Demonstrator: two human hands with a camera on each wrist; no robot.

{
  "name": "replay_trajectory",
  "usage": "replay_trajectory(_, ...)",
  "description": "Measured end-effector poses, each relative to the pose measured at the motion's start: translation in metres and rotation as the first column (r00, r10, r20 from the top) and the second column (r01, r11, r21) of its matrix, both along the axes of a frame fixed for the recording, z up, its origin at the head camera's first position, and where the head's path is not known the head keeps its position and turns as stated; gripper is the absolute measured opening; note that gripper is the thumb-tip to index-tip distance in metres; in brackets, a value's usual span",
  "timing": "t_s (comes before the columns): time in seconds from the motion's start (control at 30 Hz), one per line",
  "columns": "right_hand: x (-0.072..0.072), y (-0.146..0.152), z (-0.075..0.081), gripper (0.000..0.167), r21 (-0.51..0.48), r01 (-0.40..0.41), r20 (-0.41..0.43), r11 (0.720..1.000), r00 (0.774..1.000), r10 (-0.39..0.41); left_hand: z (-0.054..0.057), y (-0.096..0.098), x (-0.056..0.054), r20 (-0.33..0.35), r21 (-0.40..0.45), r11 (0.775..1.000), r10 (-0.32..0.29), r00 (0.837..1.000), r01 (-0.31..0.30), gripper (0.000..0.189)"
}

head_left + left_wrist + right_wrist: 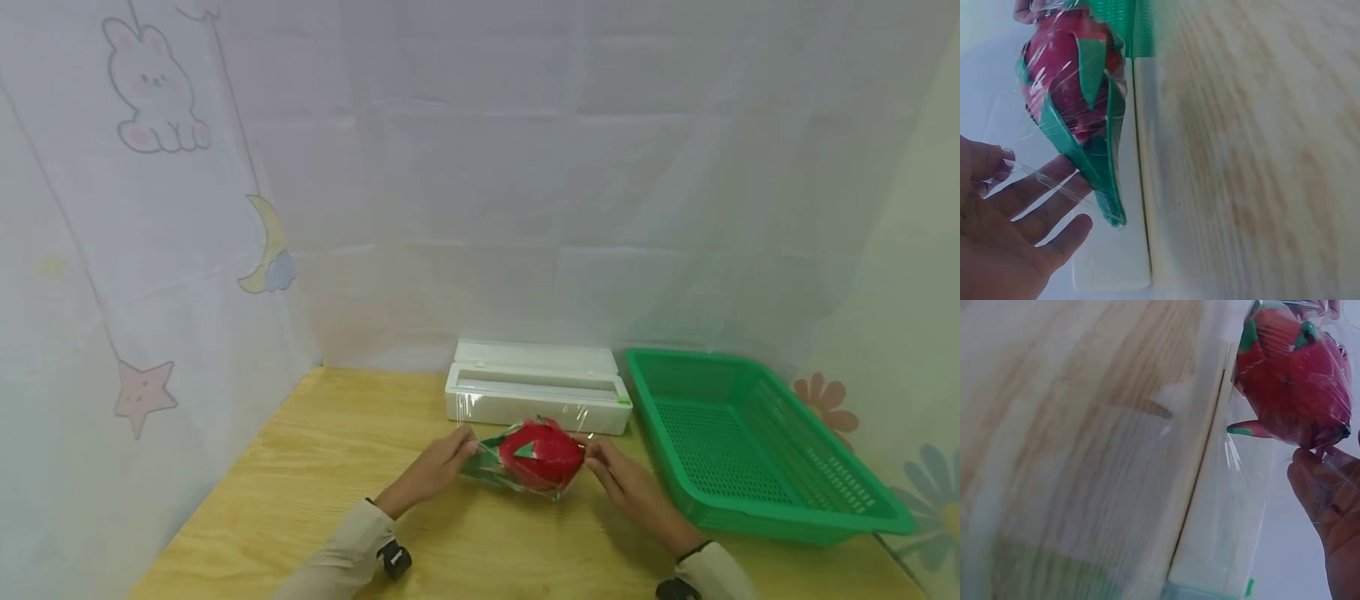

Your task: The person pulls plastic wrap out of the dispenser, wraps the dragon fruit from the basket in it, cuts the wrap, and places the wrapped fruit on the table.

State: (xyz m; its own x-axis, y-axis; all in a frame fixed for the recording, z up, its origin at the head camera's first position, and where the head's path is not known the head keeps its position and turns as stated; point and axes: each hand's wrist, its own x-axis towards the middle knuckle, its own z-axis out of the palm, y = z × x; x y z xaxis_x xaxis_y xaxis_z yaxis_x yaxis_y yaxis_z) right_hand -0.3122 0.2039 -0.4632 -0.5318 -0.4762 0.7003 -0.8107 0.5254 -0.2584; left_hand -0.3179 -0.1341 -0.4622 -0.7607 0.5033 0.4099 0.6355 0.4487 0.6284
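A red dragon fruit (551, 457) with green leaf-like scales is loosely wrapped in clear cling film (1054, 181) above the table. At its green, tapering end, my left hand (441, 460) pinches the film between thumb and finger, its other fingers spread in the left wrist view. My right hand (621, 477) pinches gathered film at the red, rounded end; the right wrist view shows those fingertips right against the fruit (1294, 378). Whether the fruit is real or a model, I cannot tell.
Behind the fruit stands a white cling film dispenser (536, 410) with its lid raised. A green plastic basket (780, 518) with a perforated bottom sits to the right on the wooden table (300, 492). White printed cloth (465, 183) hangs behind and at the sides.
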Motion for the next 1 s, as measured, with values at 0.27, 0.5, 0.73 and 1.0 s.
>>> replay_trajectory(0.27, -0.013, -0.004, -0.008, 0.018, 0.019, 0.016, 0.068, 1.0, 0.998, -0.018, -0.006, 0.006, -0.02, 0.027, 0.01, 0.999, 0.035, 0.999, -0.035, 0.018)
replay_trajectory(0.5, -0.023, -0.009, -0.009, 0.015, -0.085, 0.025, 0.219, 0.996, 0.976, -0.006, -0.013, 0.019, -0.035, 0.057, 0.016, 0.99, 0.136, 0.989, -0.137, 0.012)
replay_trajectory(0.73, -0.027, -0.012, -0.014, 0.017, -0.18, 0.064, 0.295, 0.982, 0.955, -0.008, -0.015, 0.031, -0.031, -0.077, -0.046, 0.975, 0.213, 0.974, -0.216, 0.014)
replay_trajectory(1.0, -0.022, -0.018, -0.007, 0.036, -0.066, 0.335, -0.007, 0.94, 0.942, -0.336, -0.009, 0.039, -0.027, -0.48, -0.144, 0.911, 0.278, 0.832, -0.387, 0.027)
